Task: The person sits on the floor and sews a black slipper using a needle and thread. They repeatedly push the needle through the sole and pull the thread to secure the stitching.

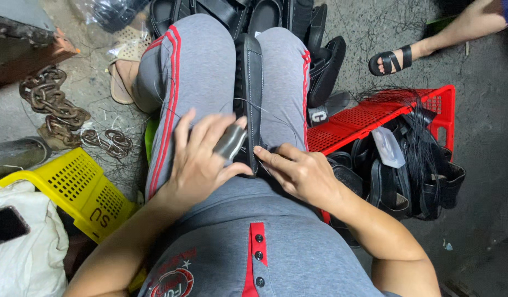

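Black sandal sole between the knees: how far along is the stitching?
Done: white stitches already run along the far edge of the black sandal sole clamped between the knees. In hand: the left hand grips a grey metal tool against the near end, and the right hand pinches there, thin thread looping off. Left: the near end's stitching is hidden; more black sandals fill the red crate.

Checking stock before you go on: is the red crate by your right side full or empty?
Partly full: the red crate holds black sandals at its near end; bare red mesh shows farther away.
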